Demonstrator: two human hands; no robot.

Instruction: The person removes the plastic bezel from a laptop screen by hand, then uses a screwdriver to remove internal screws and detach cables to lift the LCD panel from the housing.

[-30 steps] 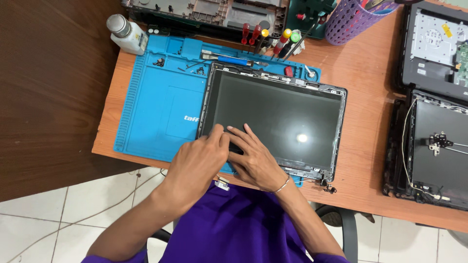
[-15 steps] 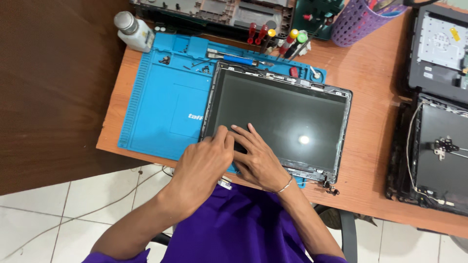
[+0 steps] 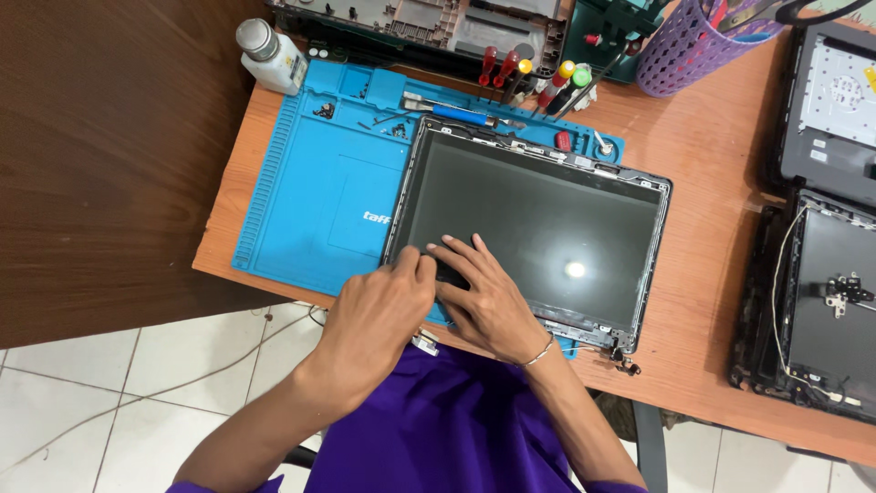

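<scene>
Both the left hand (image 3: 379, 315) and right hand (image 3: 484, 297) press flat, fingers spread, gripping nothing, on the laptop screen panel (image 3: 538, 228)'s near-left corner: thin, stiff, fragile glass, probably safest held by its edges.

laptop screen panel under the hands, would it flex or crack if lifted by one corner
The laptop screen panel looks thin and wide, so it would probably flex. Its glossy face shows glare, so likely slippery and fragile. Both hands rest at its near edge.
</scene>
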